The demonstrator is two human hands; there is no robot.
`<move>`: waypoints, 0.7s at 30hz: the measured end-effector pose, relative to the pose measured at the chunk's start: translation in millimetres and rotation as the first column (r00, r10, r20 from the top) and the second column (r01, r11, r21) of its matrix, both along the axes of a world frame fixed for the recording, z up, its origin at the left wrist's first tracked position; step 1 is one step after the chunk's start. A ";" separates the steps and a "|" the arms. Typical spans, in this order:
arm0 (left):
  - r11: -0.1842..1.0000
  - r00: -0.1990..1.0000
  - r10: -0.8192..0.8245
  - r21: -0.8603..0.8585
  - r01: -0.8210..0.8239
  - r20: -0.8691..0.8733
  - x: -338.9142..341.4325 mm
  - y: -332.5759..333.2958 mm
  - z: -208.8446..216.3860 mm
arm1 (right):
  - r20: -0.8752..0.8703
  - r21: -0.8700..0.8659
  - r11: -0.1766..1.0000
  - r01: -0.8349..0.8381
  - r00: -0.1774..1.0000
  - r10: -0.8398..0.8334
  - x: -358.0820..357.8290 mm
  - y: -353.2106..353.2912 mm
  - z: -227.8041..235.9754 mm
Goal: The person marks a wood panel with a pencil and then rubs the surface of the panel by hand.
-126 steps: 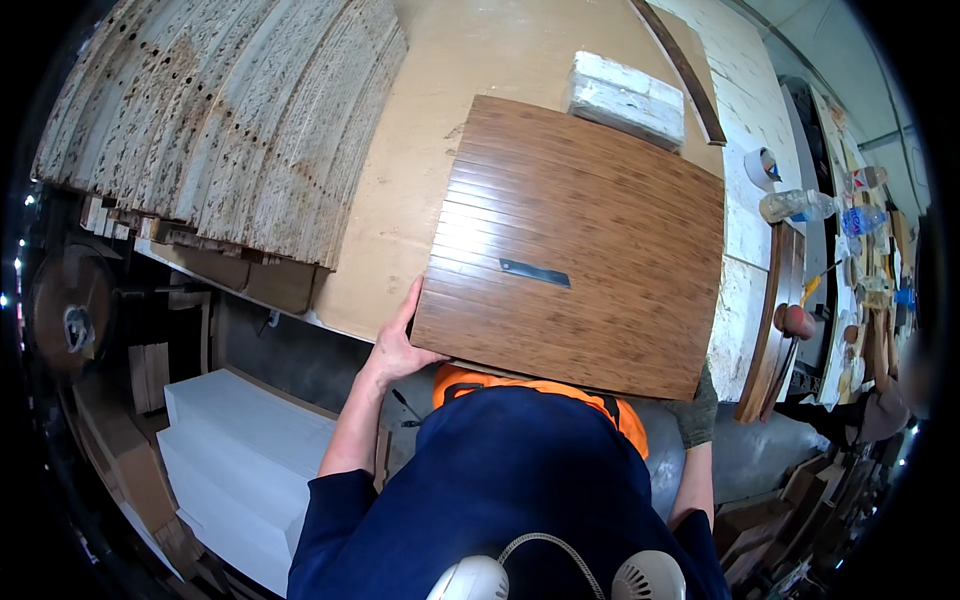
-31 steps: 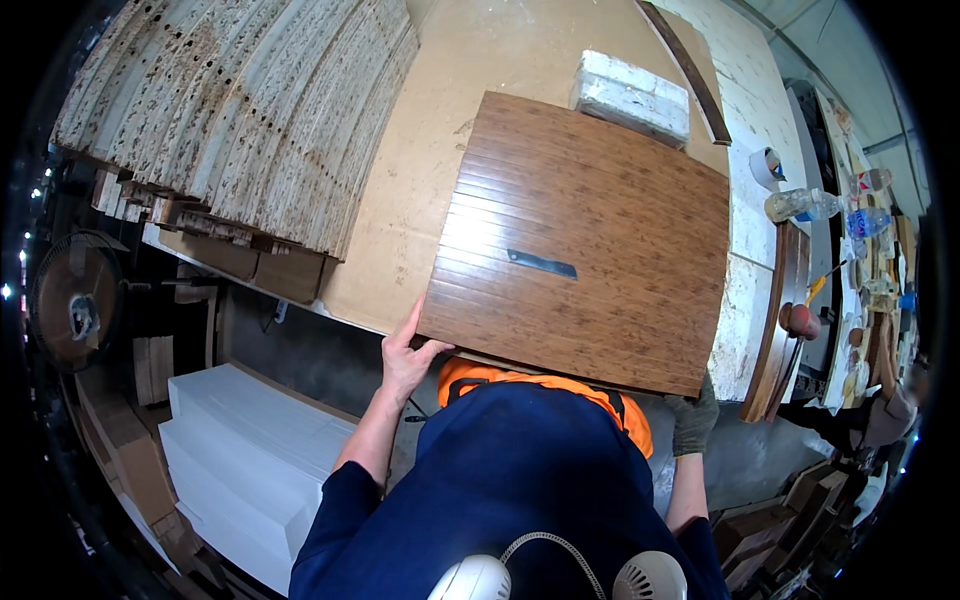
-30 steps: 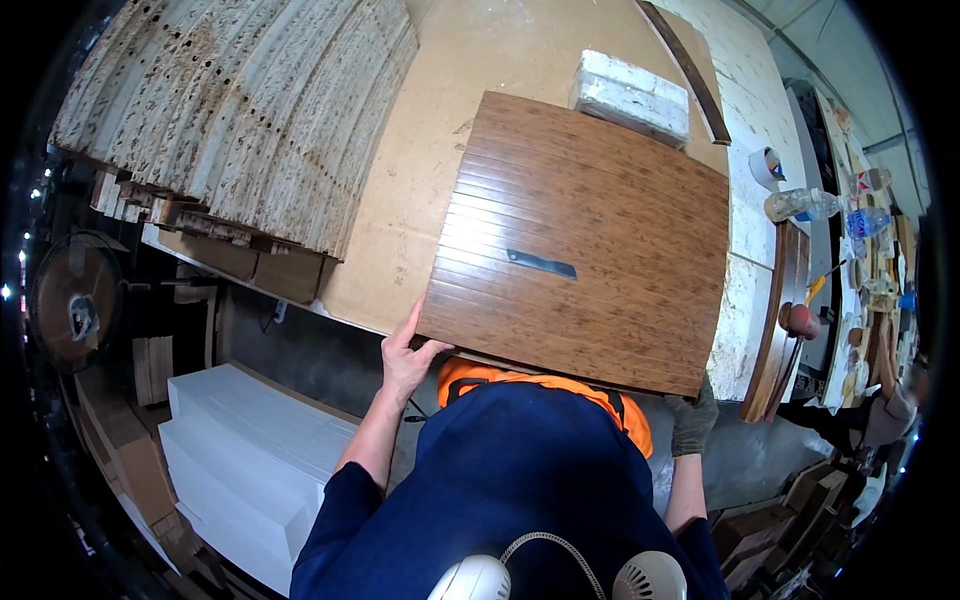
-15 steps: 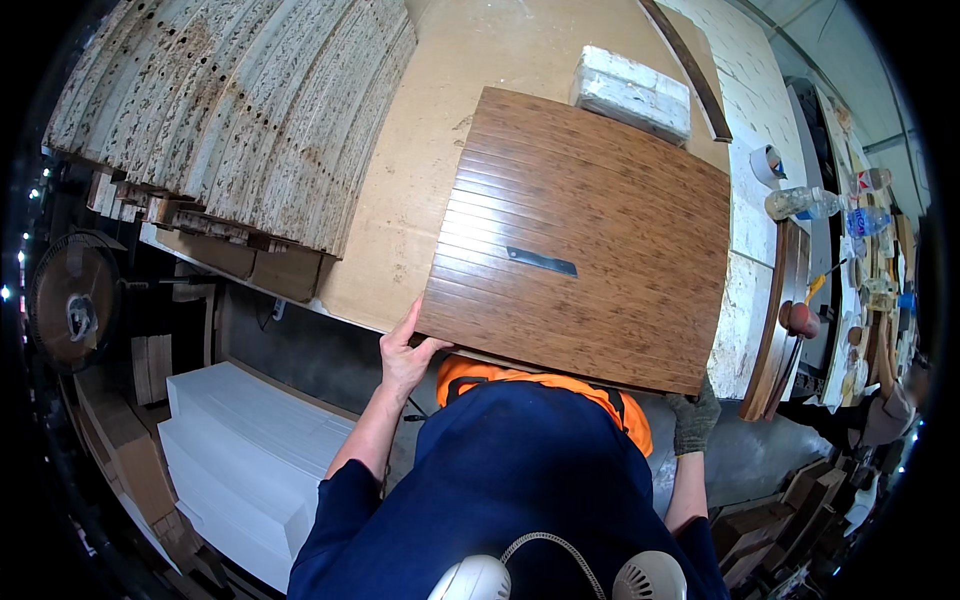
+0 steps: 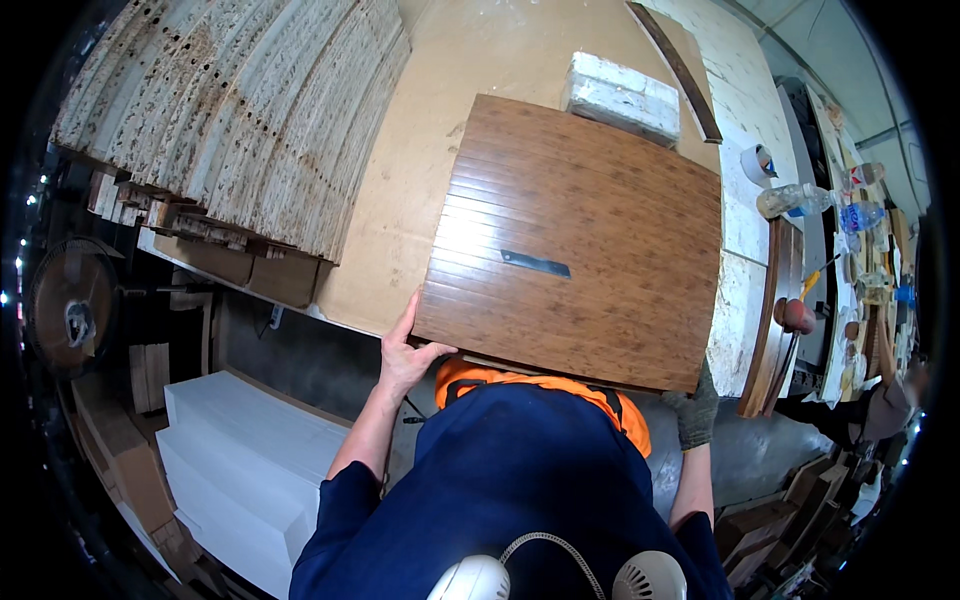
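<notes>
A brown wood-grain panel (image 5: 600, 220) with parallel lines across it lies on the table in front of me. My left hand (image 5: 405, 350), bare, grips its near left corner, with the fingers up the left edge and the thumb along the near edge. At the near right corner is my right hand (image 5: 693, 412) in a grey-green knit glove. Its fingers close round the corner and are partly hidden there. On top of the panel rests a small dark flat strip (image 5: 536, 263), tilted slightly, touched by neither hand.
Rough, speckled boards (image 5: 230, 120) stand stacked at the left. Beyond the panel are a whitish wrapped block (image 5: 622, 97) and a narrow brown strip (image 5: 680, 75). A tape roll (image 5: 758, 163), plastic bottles (image 5: 790, 200) and brown lengths of wood (image 5: 772, 320) lie right. A fan (image 5: 75, 310) stands far left.
The whole view has shifted slightly. My gloved right fingers reach a little farther up the panel's right edge; my left hand keeps its place at the corner.
</notes>
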State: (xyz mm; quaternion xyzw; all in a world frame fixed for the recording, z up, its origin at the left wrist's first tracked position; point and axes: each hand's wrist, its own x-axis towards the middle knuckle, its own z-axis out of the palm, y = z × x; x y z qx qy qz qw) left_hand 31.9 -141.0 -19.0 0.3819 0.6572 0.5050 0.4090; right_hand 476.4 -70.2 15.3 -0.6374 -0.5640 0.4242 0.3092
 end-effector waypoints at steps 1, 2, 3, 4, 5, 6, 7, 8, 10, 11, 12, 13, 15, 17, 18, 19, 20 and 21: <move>1.000 1.000 -0.012 -0.002 0.012 -0.023 0.4 1.5 2.2 | 0.033 0.003 1.000 0.002 0.999 -0.002 2.2 0.1 -2.7; 1.000 1.000 -0.009 -0.011 0.009 -0.010 0.8 1.9 3.1 | 0.066 0.004 1.000 0.003 0.998 -0.004 4.6 -1.5 -7.6; 1.000 1.000 -0.005 -0.021 0.005 0.003 1.2 2.3 3.8 | 0.098 0.004 1.000 0.005 0.995 -0.005 5.9 -2.0 -10.6; 1.000 1.000 0.000 -0.030 0.001 0.016 1.2 2.5 4.2 | 0.098 -0.009 1.000 0.006 0.995 -0.006 7.0 -1.7 -10.8; 1.000 1.000 -0.001 -0.026 0.001 0.012 0.9 1.8 2.3 | 0.099 -0.024 1.000 0.008 0.995 -0.005 5.0 -0.8 -6.9; 1.000 1.000 -0.001 -0.022 0.001 0.008 0.5 1.1 -0.8 | 0.100 -0.040 0.999 0.008 0.995 -0.004 3.7 -0.2 -4.7; 1.000 1.000 0.000 -0.018 0.000 0.003 0.2 0.4 -2.6 | 0.095 -0.037 0.999 -0.002 0.995 0.005 3.7 0.0 -4.8; 1.000 1.000 -0.008 -0.011 0.008 -0.021 0.3 0.8 -1.7 | 0.089 -0.034 0.999 -0.011 0.996 0.014 4.3 0.1 -4.9; 1.000 0.997 -0.021 0.003 0.021 -0.070 0.7 1.4 0.9 | 0.088 -0.038 0.999 -0.032 0.995 0.035 5.1 1.4 -3.0; 1.000 0.996 -0.021 -0.008 0.020 -0.084 0.1 1.3 0.4 | 0.093 -0.043 0.998 -0.046 0.994 0.049 4.6 3.6 1.1; 1.000 0.995 -0.020 -0.019 0.019 -0.099 -0.2 0.0 -1.4 | 0.098 -0.048 0.997 -0.059 0.993 0.064 4.1 5.8 3.9; 0.999 0.993 -0.020 -0.030 0.016 -0.114 -0.4 -1.3 -2.1 | 0.065 -0.049 0.996 -0.069 0.995 0.072 4.0 7.7 4.9; 0.999 0.996 -0.022 -0.046 0.018 -0.090 -0.4 -0.6 -2.4 | 0.001 -0.046 0.995 -0.086 0.996 0.086 6.6 11.7 5.9; 0.998 0.995 -0.022 -0.057 0.017 -0.092 0.4 -0.2 -1.8 | -0.111 -0.063 0.993 -0.099 0.990 0.092 14.5 14.7 4.9; 0.998 0.994 -0.020 -0.059 0.014 -0.106 1.2 -0.2 -0.8 | -0.167 -0.072 0.992 -0.106 0.982 0.093 17.0 17.0 4.9; 0.998 0.993 -0.018 -0.062 0.011 -0.119 1.9 0.3 0.5 | -0.161 -0.090 0.987 -0.134 0.980 0.119 17.5 20.4 5.6; 0.998 0.991 -0.021 -0.068 0.013 -0.129 2.6 1.4 2.7 | -0.156 -0.111 0.981 -0.160 0.978 0.141 17.6 23.1 7.0; 0.997 0.990 -0.024 -0.074 0.014 -0.139 3.2 2.7 5.8 | -0.152 -0.132 0.974 -0.185 0.975 0.164 17.8 25.6 7.9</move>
